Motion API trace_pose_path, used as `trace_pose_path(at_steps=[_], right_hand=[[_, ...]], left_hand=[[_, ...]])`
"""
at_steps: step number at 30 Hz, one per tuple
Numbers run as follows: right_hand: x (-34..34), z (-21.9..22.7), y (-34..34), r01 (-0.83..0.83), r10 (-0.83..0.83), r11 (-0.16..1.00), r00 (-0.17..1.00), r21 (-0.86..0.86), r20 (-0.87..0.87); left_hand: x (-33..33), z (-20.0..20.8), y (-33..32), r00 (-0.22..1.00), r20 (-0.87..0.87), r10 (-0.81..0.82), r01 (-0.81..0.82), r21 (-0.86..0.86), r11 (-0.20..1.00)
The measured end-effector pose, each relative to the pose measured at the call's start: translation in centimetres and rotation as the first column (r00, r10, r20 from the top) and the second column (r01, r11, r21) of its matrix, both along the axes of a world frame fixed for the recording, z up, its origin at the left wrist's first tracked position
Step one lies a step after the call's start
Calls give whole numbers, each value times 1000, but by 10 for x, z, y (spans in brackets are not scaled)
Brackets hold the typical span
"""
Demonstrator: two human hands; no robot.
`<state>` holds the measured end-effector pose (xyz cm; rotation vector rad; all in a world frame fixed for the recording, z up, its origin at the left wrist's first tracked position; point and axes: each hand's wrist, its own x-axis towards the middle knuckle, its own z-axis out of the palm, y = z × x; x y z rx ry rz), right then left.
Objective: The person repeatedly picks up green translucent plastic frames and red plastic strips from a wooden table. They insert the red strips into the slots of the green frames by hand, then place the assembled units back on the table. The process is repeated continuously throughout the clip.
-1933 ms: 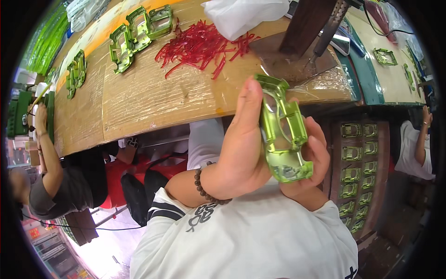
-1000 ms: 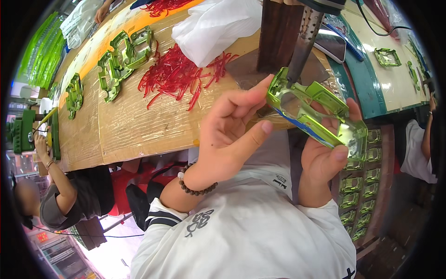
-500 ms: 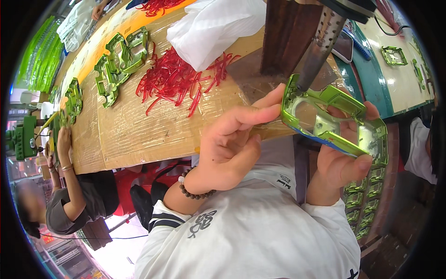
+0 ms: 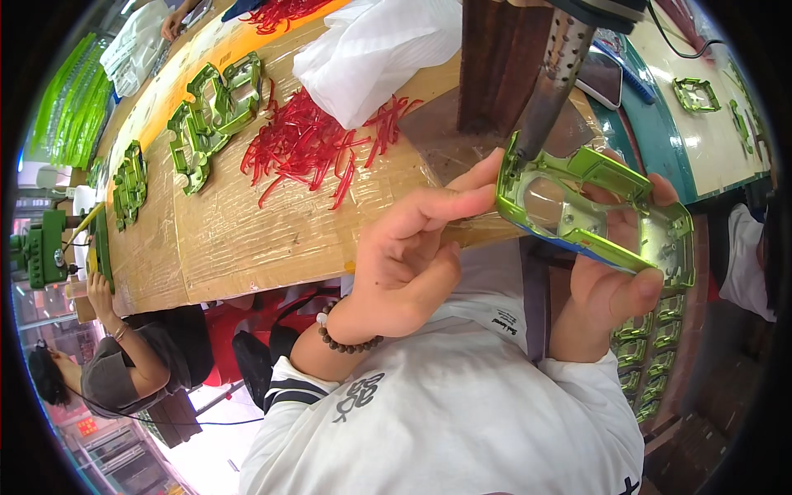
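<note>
1. Gripping the right end of a shiny green frame (image 4: 606, 246), the right hand (image 4: 610, 289) is clamped on it, thumb below and fingers behind. The frame is up in the air by the near edge of the table, its open windows facing up.
2. The left hand (image 4: 412, 264) is loosely curled, its index fingertip at the frame's left end and its thumb apart from it.
3. A metal nozzle (image 4: 557, 78) full of small holes slants down to that left end; whether its tip touches, I cannot tell.
4. Behind it, a dark post (image 4: 499, 66) stands on a thin dark sheet (image 4: 445, 136).
5. The table (image 4: 223, 239) is covered in brown cardboard under shiny clear film. On it lie a heap of red strips (image 4: 305, 148), a crumpled white bag (image 4: 371, 58) and, further left, more green frames (image 4: 194, 148).
6. To the right are a phone (image 4: 600, 78) and a pale tabletop (image 4: 701, 74) with a teal border.
7. Below, on the right, rows of green frames (image 4: 631, 355) lie on a board.
8. At left, a co-worker in a grey top (image 4: 111, 384) reaches toward a green machine (image 4: 37, 247).
</note>
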<state>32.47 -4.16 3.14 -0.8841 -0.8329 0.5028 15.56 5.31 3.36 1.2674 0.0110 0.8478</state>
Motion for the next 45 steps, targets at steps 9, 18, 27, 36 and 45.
trace_pose_path(at_steps=[9,18,27,36,45], right_hand=[[6,-6,-2,12,-17,999,996,50,83],[12,-7,1,20,-79,984,941,177,329],[15,-4,3,24,-75,989,929,144,362],[13,-1,4,2,-54,987,947,162,317],[17,-3,4,-17,-55,978,941,208,335]], left_hand=[[-2,0,1,997,-57,-47,51,69,996],[-1,10,2,953,-299,55,23,251,968],[0,10,0,961,-274,40,19,210,977],[1,10,0,963,-267,34,29,227,974],[2,11,1,955,-293,47,33,261,965]])
